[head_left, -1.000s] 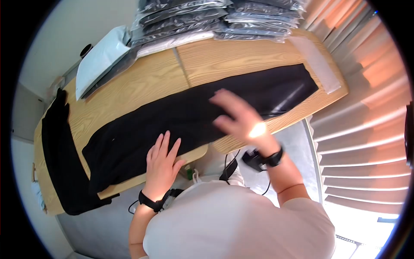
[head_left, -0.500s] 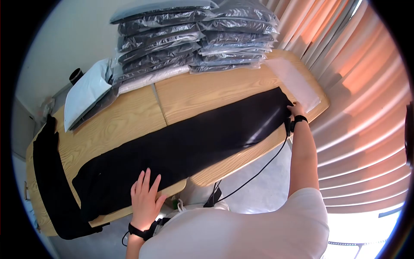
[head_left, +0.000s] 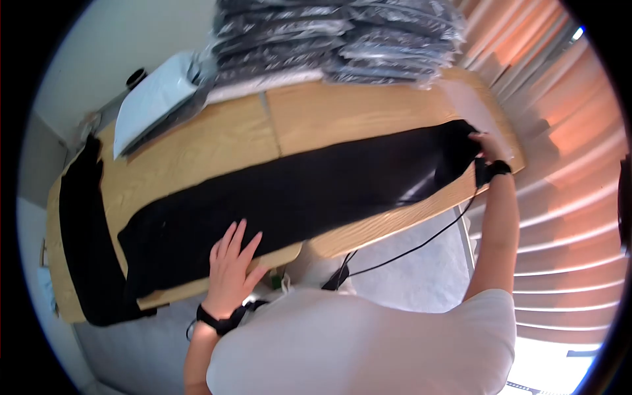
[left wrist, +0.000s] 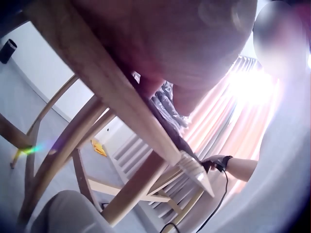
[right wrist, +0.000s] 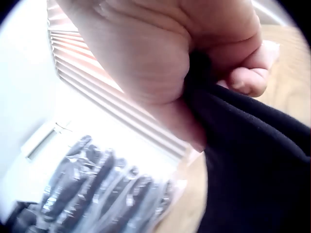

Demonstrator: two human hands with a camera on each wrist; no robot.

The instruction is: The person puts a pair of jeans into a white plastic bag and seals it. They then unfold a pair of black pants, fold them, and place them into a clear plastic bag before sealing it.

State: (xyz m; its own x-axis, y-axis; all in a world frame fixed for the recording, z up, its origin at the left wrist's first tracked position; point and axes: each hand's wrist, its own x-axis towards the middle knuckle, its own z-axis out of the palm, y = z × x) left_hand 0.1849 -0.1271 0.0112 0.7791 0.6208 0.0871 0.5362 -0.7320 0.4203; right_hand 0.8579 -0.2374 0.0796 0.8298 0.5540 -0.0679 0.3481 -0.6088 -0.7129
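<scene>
A long black garment (head_left: 309, 181), shaped like trousers folded lengthwise, lies flat across the wooden table (head_left: 184, 168). At its right end, my right hand (head_left: 486, 145) grips the corner. The right wrist view shows the black cloth (right wrist: 257, 160) bunched between the thumb and curled fingers of that hand (right wrist: 146, 53). My left hand (head_left: 230, 270) rests near the garment's front edge, fingers straight and spread over the cloth. In the left wrist view, the left hand (left wrist: 180, 39) is close and dark above the table edge.
Stacks of dark items in clear plastic bags (head_left: 283, 46) stand at the back. A white plastic package (head_left: 158, 99) lies to their left. Another black garment (head_left: 89, 243) hangs over the table's left end. A translucent plastic sheet (head_left: 471, 105) lies at the right end, near pleated curtains (head_left: 559, 197).
My right hand has moved from above the middle of the garment to its right end and grips the corner there. My left hand stays at the front edge. The head view has shifted.
</scene>
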